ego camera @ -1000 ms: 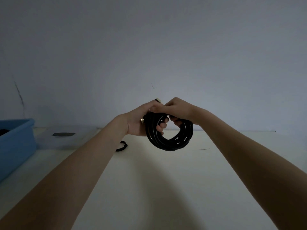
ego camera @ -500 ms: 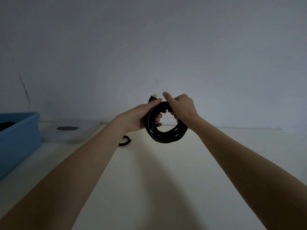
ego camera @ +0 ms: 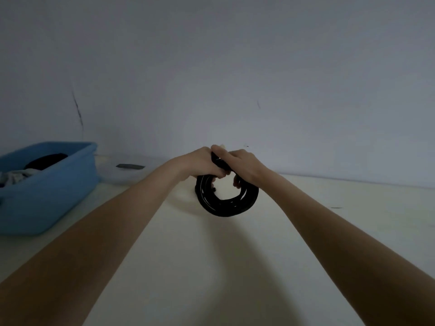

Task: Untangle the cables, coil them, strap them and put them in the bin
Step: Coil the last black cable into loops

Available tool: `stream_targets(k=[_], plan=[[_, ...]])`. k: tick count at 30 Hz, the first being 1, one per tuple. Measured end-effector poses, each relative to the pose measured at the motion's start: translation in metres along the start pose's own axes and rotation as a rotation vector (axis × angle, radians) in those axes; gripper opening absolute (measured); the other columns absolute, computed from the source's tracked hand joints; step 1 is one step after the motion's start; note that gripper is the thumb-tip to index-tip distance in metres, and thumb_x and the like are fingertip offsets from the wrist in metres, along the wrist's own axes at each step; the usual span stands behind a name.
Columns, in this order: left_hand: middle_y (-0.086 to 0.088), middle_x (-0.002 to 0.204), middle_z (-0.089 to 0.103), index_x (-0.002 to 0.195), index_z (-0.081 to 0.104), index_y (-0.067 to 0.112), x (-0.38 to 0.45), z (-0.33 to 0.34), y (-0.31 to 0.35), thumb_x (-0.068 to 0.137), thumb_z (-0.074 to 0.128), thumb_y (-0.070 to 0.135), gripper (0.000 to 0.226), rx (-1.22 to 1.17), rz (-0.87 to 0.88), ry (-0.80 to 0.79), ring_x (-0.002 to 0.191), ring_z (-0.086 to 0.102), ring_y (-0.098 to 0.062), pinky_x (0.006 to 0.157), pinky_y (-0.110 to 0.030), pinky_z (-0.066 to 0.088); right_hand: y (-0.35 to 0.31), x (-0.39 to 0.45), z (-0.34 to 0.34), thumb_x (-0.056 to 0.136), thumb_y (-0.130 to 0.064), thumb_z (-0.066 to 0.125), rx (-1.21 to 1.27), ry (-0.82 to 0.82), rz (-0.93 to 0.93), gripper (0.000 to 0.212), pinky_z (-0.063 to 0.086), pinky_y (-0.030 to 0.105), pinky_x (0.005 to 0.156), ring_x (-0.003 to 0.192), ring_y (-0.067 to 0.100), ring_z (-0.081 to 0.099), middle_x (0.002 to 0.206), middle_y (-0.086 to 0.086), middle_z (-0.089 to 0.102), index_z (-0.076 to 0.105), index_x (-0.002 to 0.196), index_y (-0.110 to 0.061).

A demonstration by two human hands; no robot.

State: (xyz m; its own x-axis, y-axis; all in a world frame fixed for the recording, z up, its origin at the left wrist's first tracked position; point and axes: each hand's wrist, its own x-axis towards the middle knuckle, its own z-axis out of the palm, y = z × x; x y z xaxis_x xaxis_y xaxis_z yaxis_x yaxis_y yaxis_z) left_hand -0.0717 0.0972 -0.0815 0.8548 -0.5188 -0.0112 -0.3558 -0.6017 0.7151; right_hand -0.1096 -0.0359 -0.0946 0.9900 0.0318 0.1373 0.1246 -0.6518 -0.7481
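A black cable (ego camera: 226, 205) is wound into a round coil and held upright above the pale table (ego camera: 211, 267). My left hand (ego camera: 200, 164) grips the coil's top left, fingers curled through the loop. My right hand (ego camera: 244, 164) grips the top right, thumb over the strands. A pale connector tip pokes out between the two hands. The blue bin (ego camera: 47, 198) stands at the left, holding dark and grey items.
A clear plastic lid or box (ego camera: 124, 172) with a dark label lies behind the bin by the wall. The wall runs close behind the hands. A small dark speck (ego camera: 336, 207) lies on the table at the right.
The view has swung left and down, so the bin shows more fully. Both hands have closed together over the coil's top and lowered it towards the table. The small black loop is hidden.
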Motion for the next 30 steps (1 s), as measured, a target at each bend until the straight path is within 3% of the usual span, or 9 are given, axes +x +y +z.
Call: stream_targets(k=[3, 8, 11, 14, 18, 21, 23, 27, 30], plan=[[0.0, 0.061, 0.058, 0.082, 0.062, 0.012, 0.003, 0.005, 0.002, 0.078, 0.059, 0.001, 0.012, 0.024, -0.02, -0.039, 0.056, 0.056, -0.013, 0.065, -0.03, 0.051, -0.001, 0.009, 0.007, 0.082, -0.072, 0.033, -0.038, -0.007, 0.101, 0.073, 0.055, 0.033, 0.062, 0.052, 0.024, 0.058, 0.076, 0.01, 0.067, 0.067, 0.087, -0.008], [-0.006, 0.068, 0.066, 0.095, 0.065, 0.006, 0.004, 0.018, -0.019, 0.078, 0.067, 0.009, 0.017, -0.065, -0.059, 0.05, 0.059, 0.064, -0.018, 0.074, -0.032, 0.056, 0.01, 0.015, 0.014, 0.087, -0.037, 0.045, 0.166, 0.161, 0.2, 0.04, 0.04, 0.025, 0.047, 0.046, 0.023, 0.047, 0.063, 0.01, 0.057, 0.056, 0.071, -0.002], [-0.007, 0.07, 0.067, 0.09, 0.063, 0.007, 0.001, 0.022, -0.038, 0.08, 0.07, 0.017, 0.015, -0.046, 0.021, 0.025, 0.062, 0.065, -0.018, 0.076, -0.033, 0.055, 0.023, 0.019, 0.025, 0.088, -0.027, 0.047, 0.242, 0.203, 0.228, 0.035, 0.038, 0.024, 0.044, 0.042, 0.023, 0.044, 0.058, 0.011, 0.053, 0.049, 0.062, -0.003], [-0.002, 0.068, 0.063, 0.087, 0.062, 0.007, -0.002, 0.012, -0.051, 0.085, 0.068, 0.023, 0.017, -0.015, 0.053, -0.01, 0.061, 0.058, -0.011, 0.063, -0.021, 0.046, 0.027, 0.027, 0.04, 0.09, -0.022, 0.046, 0.346, 0.172, 0.241, 0.033, 0.042, 0.028, 0.047, 0.044, 0.025, 0.048, 0.06, 0.013, 0.052, 0.046, 0.062, -0.003], [-0.005, 0.066, 0.053, 0.087, 0.06, 0.004, -0.008, -0.017, -0.067, 0.09, 0.063, 0.015, 0.012, -0.071, -0.008, -0.107, 0.058, 0.05, -0.012, 0.057, -0.02, 0.044, 0.027, 0.041, 0.037, 0.093, -0.013, 0.041, 0.459, -0.006, 0.183, 0.023, 0.047, 0.023, 0.058, 0.067, 0.02, 0.058, 0.077, 0.007, 0.062, 0.057, 0.079, -0.006], [-0.004, 0.068, 0.051, 0.087, 0.059, 0.005, -0.013, -0.043, -0.082, 0.09, 0.061, 0.013, 0.008, -0.194, -0.093, -0.076, 0.056, 0.05, -0.011, 0.054, -0.019, 0.046, 0.043, 0.051, 0.039, 0.094, -0.007, 0.047, 0.045, -0.121, 0.038, 0.025, 0.04, 0.023, 0.083, 0.106, 0.025, 0.055, 0.116, 0.011, 0.062, 0.063, 0.112, -0.003], [-0.003, 0.066, 0.051, 0.086, 0.059, 0.006, -0.013, -0.053, -0.088, 0.089, 0.062, 0.011, 0.007, -0.218, -0.159, -0.025, 0.053, 0.049, -0.01, 0.052, -0.019, 0.045, 0.053, 0.049, 0.055, 0.09, -0.009, 0.055, -0.325, -0.232, -0.058, 0.032, 0.038, 0.027, 0.096, 0.118, 0.025, 0.049, 0.126, 0.008, 0.058, 0.06, 0.122, -0.011], [-0.004, 0.059, 0.052, 0.081, 0.056, 0.004, -0.005, -0.049, -0.087, 0.085, 0.063, 0.003, 0.008, -0.145, -0.279, 0.103, 0.039, 0.05, -0.005, 0.044, -0.016, 0.044, 0.058, 0.054, 0.065, 0.084, -0.01, 0.058, -0.577, -0.192, -0.183, 0.016, 0.043, 0.031, 0.085, 0.106, 0.027, 0.053, 0.105, 0.011, 0.066, 0.069, 0.096, -0.008], [-0.004, 0.055, 0.052, 0.079, 0.056, 0.003, 0.005, -0.044, -0.088, 0.082, 0.063, -0.001, 0.008, -0.211, -0.321, 0.193, 0.037, 0.05, -0.006, 0.041, -0.015, 0.043, 0.055, 0.055, 0.048, 0.085, -0.001, 0.055, -0.179, -0.111, -0.081, 0.011, 0.047, 0.029, 0.067, 0.062, 0.008, 0.064, 0.082, 0.018, 0.068, 0.061, 0.078, -0.007]])
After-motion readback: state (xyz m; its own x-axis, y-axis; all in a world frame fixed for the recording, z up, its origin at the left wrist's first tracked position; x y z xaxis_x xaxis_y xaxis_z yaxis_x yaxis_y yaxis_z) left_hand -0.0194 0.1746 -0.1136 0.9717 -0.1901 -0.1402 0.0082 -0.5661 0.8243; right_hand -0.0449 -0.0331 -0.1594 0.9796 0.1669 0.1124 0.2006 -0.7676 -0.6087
